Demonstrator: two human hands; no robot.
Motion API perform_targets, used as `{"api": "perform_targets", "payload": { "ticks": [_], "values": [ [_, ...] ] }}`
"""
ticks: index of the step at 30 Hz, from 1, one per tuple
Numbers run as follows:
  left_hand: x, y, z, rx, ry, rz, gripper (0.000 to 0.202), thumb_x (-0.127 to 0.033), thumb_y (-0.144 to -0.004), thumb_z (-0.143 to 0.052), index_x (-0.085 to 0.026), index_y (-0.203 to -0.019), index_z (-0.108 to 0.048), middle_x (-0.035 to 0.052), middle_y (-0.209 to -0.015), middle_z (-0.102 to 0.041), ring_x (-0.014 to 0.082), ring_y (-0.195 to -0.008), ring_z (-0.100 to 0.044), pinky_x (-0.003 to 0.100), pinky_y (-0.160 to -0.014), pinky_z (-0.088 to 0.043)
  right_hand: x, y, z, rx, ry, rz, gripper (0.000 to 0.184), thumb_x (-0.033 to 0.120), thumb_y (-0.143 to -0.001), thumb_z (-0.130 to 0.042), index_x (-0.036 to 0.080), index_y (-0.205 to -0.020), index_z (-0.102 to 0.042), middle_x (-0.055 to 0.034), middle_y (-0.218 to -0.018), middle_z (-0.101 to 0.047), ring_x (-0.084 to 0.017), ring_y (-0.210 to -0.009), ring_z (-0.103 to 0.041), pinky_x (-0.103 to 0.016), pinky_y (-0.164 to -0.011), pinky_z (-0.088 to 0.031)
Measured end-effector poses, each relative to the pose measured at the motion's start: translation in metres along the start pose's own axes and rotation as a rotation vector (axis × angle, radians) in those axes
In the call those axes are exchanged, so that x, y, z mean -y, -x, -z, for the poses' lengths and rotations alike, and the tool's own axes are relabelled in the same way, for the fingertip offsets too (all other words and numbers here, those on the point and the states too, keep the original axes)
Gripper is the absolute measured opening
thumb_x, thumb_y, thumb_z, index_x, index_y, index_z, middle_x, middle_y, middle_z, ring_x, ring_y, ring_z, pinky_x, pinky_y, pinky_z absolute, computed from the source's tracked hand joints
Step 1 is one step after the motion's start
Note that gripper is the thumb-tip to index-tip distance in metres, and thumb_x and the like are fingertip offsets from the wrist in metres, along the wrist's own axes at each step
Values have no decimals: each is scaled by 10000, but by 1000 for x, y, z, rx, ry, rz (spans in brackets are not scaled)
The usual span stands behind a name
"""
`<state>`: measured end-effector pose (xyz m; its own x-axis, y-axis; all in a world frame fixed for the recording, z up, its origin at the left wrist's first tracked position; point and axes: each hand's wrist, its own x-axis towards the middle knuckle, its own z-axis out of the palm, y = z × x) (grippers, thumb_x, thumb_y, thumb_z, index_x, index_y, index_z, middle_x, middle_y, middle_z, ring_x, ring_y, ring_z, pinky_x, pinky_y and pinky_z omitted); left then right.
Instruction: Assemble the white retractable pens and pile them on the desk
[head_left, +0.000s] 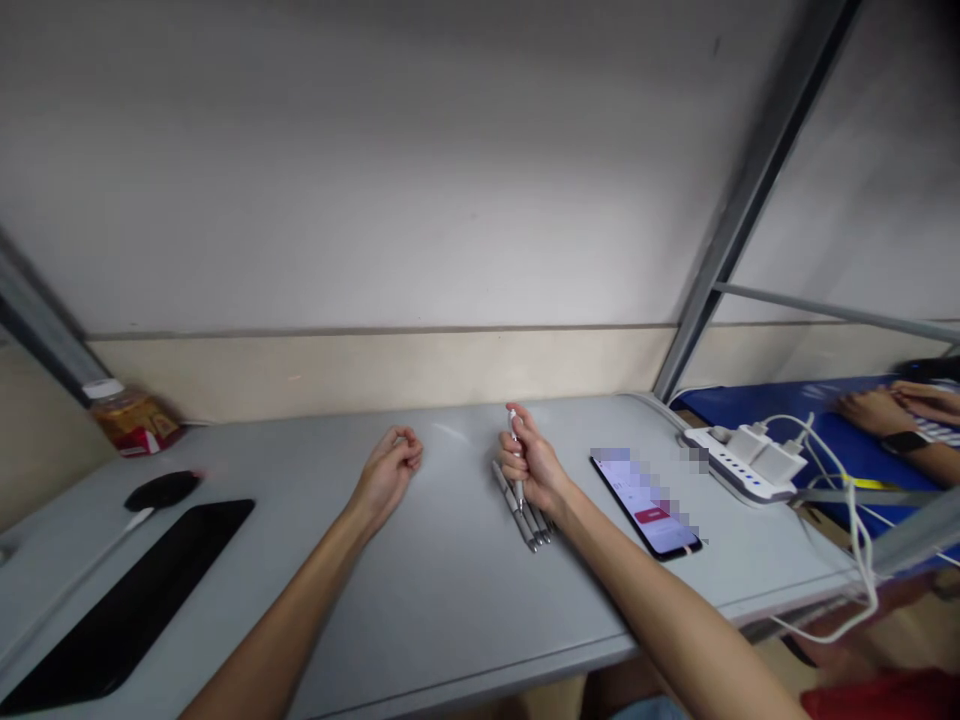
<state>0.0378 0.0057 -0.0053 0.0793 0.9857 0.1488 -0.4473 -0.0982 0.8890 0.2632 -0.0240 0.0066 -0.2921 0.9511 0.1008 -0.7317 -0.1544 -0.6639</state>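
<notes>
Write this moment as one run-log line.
left hand: fingers loosely curled, no held thing visible; right hand: grips pen; other pens: on table, near right hand; phone: screen lit

The right hand (529, 460) conceals the middle of the held pen (513, 414) and overlaps the gray pens (519, 518); their count is indeterminate. The left hand (387, 470), curled inward, obscures its own palm. Pixelation masks part of the phone (626, 495). The bottle (133, 420) label is illegible. Frame edges truncate the black slab (142, 600), white cable (82, 583) and co-worker's arm (934, 455).
</notes>
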Motion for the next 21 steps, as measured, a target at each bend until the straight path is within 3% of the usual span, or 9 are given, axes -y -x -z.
{"api": "perform_targets", "payload": {
  "ticks": [6, 11, 21],
  "values": [
    [5, -5, 7, -28, -222, -36, 117, -208, -709, -617, -185, -768, -520, -52, -632, -429, 74, -562, -374, 205, -545, -284, 1, 2, -4, -10, 3, 8, 356, 368, -854, -630, 363, -1149, -430, 103, -583, -291, -36, -402, -138, -147, -376, -51],
    [11, -4, 11, -5, -397, -29, 141, -215, -719, -595, -214, -817, -494, -71, -581, -401, 86, -532, -357, 207, -522, -234, -1, 0, -2, -19, 12, 0, 314, 383, -846, -639, 342, -1090, -446, 102, -577, -290, -35, -399, -142, -146, -372, -50],
    [9, -1, 2, -22, -506, -105, 130, -223, -686, -590, -206, -786, -510, -41, -676, -458, 111, -612, -407, 210, -570, -302, 6, 1, -2, -47, 24, 49, 309, 339, -831, -659, 334, -1063, -454, 103, -575, -268, -37, -396, -133, -152, -377, -43]
  ]
}}
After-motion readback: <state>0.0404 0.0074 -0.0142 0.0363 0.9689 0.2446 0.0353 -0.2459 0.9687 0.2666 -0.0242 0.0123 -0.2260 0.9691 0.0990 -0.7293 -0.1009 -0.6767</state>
